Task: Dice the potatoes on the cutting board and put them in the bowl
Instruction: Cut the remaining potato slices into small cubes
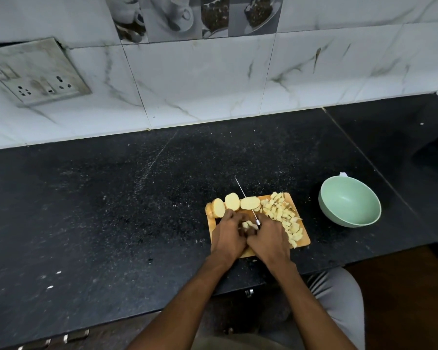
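Right hand [268,238] grip clenched on knife [248,204], blade pointing away; left hand [229,234] pins potato pieces [247,224] just left of it. I see bowl [349,204] right.

The cutting board [304,238] lies on the desk [111,198] in front of me, near its front edge. Potato slices [232,202] sit along the board's back left, and a pile of diced potato [286,215] covers its right side. My hands [228,236] meet over the board's middle, left beside right, with the knife [245,198] pointing away toward the wall [200,84]. The bowl [349,205] stands on the desk just right of the board.
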